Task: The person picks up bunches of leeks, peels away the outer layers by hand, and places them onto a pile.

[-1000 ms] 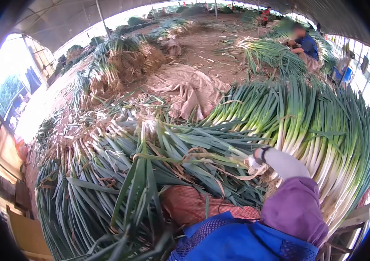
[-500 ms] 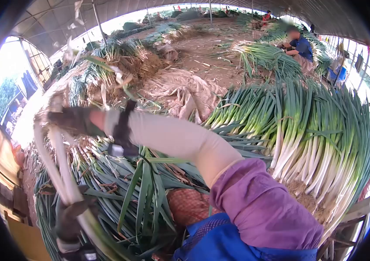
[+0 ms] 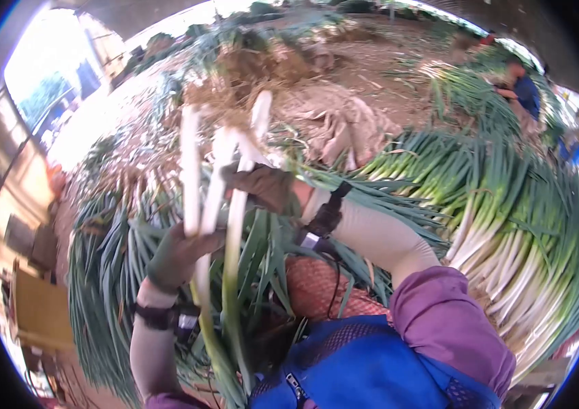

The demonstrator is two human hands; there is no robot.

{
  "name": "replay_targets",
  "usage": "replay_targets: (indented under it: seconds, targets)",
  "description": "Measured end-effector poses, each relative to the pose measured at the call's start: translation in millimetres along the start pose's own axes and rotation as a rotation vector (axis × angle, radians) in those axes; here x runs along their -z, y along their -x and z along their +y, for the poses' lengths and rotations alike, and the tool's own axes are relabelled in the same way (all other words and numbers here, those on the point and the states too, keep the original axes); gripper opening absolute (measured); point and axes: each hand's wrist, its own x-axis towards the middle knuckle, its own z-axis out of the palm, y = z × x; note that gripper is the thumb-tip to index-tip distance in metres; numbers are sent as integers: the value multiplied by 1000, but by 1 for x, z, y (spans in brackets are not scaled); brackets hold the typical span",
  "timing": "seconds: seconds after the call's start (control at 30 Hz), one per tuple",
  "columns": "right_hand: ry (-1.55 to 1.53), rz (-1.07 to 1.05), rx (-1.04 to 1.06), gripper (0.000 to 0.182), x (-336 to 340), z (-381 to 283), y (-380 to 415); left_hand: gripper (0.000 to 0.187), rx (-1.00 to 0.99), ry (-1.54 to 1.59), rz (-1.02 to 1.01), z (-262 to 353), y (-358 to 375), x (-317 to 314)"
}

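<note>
A big stack of trimmed green onions (image 3: pixel 507 225) lies at the right, white ends outward. A tangle of loose green leaves (image 3: pixel 109 273) spreads at the left. Beyond them a crumpled tan tarp (image 3: pixel 344 119) lies on the dirt floor (image 3: pixel 385 65), near a heap of dry husks (image 3: pixel 255 65). A person in blue (image 3: pixel 524 95) crouches by another pile far right.

We see a dirt floor (image 3: pixel 385 65) far off, a crumpled tarp (image 3: pixel 344 119), and daylight pouring in far left.
</note>
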Motion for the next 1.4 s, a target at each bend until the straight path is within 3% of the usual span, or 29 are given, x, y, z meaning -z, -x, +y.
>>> replay_targets:
  seconds: [0.07,0.13,0.17,0.3,0.4,0.47,0.63,0.7,0.73,0.8,0.83,0.87,0.9,0.93,0.97,1.0,1.07,1.13,1.2,1.3,1.4]
  targets:
    - [-1284,-190,-203,44,-5,-1,3,26,-46,-46,-17,2,-3,-4]
    - [-2061,-414,-346,49,-5,3,1,26,-45,-40,-27,5,-4,-8]
    - [-2105,-546,-348,51,-8,7,-4,25,-27,-20,-16,9,-4,-12]
    - [-1856,-421,-252,50,-15,-20,13,31,-39,145,-16,16,1,-25]
    - [-1832,-407,-287,48,-18,-23,17,36,80,197,-123,1,0,-21]
    - [-1502,-308,-303,49,-17,-18,14,37,127,282,-185,-14,-2,-21]
    - [326,362,-140,61,11,-2,18,33,80,176,-142,-33,-4,-35]
    - [925,544,-330,64,-15,-68,42,29,48,56,-131,-33,-8,-37]
    - [1110,570,-359,42,-5,-61,37,28,53,20,-142,-30,-11,-39]
    - [1840,583,140,27,33,-53,49,28,90,34,-167,-26,-13,-45]
    - [1928,469,-595,29,50,-93,37,29,116,67,-181,-24,-13,-47]
    - [1799,579,-402,29,57,-110,48,31,143,135,-189,-15,-9,-53]
    - [1664,673,410,24,124,-76,45,32,167,201,-192,-8,-7,-55]
    - [1166,896,448,20,137,-78,48,34,169,204,-161,-9,-4,-52]
    - [623,1079,619,18,149,-81,51,35,173,208,-129,-12,1,-49]
    - [-160,1271,8,20,108,-121,62,37,183,210,-98,-12,6,-46]
    - [-86,950,31,35,98,-113,67,34,188,330,-42,5,10,-53]
    - [23,717,-211,67,71,-80,46,28,214,346,-49,9,8,-52]
    - [362,537,-104,61,43,-39,26,23,180,160,0,0,2,-58]
    - [1100,374,273,56,43,4,14,15,27,-155,109,-4,3,-64]
    - [323,465,-143,62,12,-37,27,13,28,-73,210,6,16,-47]
